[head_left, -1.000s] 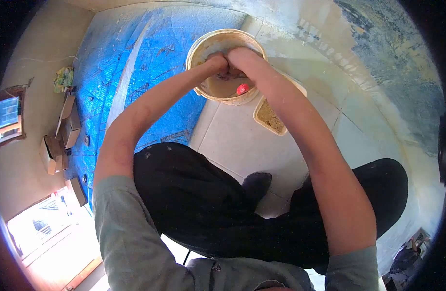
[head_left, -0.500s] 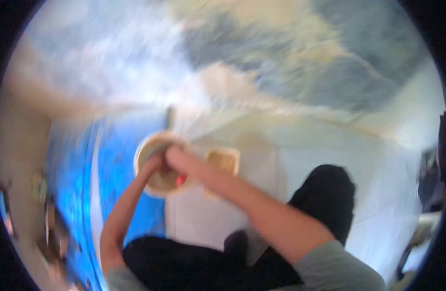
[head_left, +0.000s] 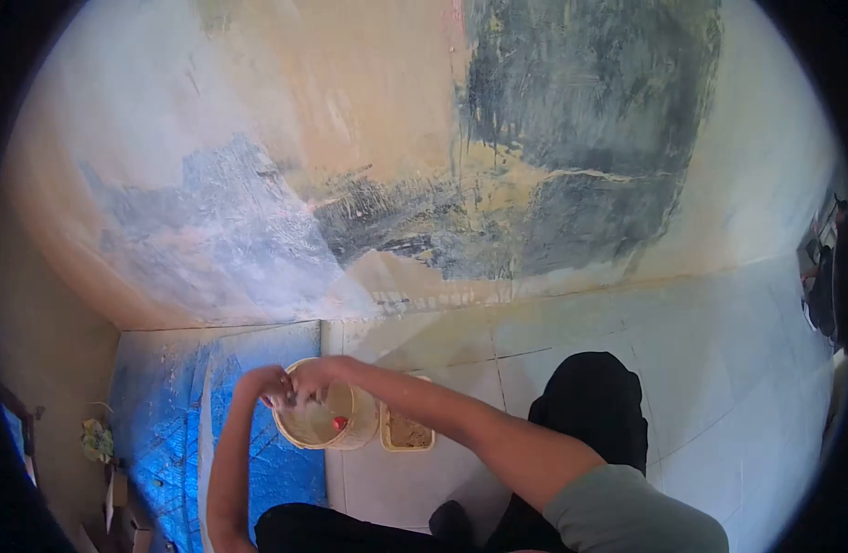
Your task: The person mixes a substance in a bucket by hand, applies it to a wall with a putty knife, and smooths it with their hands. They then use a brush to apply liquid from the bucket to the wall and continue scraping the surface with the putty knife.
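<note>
Both my hands are close together over a round, pale bucket point(head_left: 361, 419) with cloudy liquid in it. My left hand point(head_left: 269, 383) is at the bucket's left rim, its fingers curled in; what they hold, if anything, cannot be made out. Beside it, wrist bent, my right hand point(head_left: 312, 378) hangs with its fingers loose and pointing down into the bucket. Some blur lies over the fingers of both. A small red object point(head_left: 339, 423) shows inside the bucket near the right side. Touching or close to the bucket stands a rectangular tub point(head_left: 431, 437) of brown, grainy material.
Blue sheeting point(head_left: 180, 442) covers the floor at left, and pale tiles point(head_left: 378, 498) lie to the right. A wall point(head_left: 387, 120) with dark and whitish patches rises ahead. My black-clad knee point(head_left: 590, 405) is at right. Several dark items point(head_left: 822, 295) sit at the far right edge.
My hands have come up from inside the bucket to rim height and slightly apart. The view has tilted upward, showing more wall, and is sharper now.
</note>
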{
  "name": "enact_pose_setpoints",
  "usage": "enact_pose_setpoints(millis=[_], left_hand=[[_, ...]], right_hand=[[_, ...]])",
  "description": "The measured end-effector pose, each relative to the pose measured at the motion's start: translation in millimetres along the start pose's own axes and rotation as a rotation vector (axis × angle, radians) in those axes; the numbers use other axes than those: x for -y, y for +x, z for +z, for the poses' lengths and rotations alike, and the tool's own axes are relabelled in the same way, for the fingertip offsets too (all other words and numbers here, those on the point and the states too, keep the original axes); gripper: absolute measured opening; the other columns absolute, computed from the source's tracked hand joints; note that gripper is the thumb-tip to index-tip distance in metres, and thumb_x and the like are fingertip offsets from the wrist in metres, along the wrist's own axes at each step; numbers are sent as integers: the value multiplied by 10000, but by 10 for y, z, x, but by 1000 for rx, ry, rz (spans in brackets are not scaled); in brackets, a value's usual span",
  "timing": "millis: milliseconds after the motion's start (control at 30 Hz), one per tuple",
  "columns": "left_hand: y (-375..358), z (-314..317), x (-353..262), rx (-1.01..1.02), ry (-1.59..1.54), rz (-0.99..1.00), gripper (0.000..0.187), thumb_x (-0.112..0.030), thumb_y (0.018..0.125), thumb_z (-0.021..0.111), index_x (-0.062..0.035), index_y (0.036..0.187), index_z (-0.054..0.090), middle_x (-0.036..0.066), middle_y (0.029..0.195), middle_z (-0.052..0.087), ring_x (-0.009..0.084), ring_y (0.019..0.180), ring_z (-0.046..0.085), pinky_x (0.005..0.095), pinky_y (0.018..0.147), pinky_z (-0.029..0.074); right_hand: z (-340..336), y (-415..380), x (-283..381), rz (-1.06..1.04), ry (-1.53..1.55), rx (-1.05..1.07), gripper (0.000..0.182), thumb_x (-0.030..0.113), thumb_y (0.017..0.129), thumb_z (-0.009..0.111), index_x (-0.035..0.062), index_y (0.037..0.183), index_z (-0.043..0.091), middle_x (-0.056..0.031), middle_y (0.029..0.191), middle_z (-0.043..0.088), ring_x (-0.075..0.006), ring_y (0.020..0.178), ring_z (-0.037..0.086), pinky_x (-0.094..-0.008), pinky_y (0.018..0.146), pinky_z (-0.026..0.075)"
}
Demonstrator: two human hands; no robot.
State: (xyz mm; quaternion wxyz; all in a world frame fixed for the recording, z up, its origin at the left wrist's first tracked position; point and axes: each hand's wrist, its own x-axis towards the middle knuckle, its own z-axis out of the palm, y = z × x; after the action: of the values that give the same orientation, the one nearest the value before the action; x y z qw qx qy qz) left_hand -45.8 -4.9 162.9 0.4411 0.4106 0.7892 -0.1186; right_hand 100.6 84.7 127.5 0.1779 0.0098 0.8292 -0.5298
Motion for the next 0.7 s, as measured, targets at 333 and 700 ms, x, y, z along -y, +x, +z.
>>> enact_pose_setpoints(millis=[333, 700], left_hand=[[-828, -2033, -1009, -815, -140, 214, 235, -120, 754, 695, -68, 979, 652, 110, 808, 684, 226, 649, 691, 409, 541, 541], [428, -1466, -990, -1537, -596, 557, 230, -39, 763, 520, -23, 961, 637, 196, 733, 659, 322, 699, 668, 407, 647, 495]], right_hand=[[-1984, -1720, 1115, -137, -84, -403, 364, 147, 697, 791, 30, 1023, 677, -73, 867, 673, -137, 738, 631, -272, 634, 533], [-2714, -4249, 2214, -313, -1675, -1801, 174, 90, 774, 641, 53, 939, 684, -103, 924, 645, -310, 894, 610, -378, 799, 504]])
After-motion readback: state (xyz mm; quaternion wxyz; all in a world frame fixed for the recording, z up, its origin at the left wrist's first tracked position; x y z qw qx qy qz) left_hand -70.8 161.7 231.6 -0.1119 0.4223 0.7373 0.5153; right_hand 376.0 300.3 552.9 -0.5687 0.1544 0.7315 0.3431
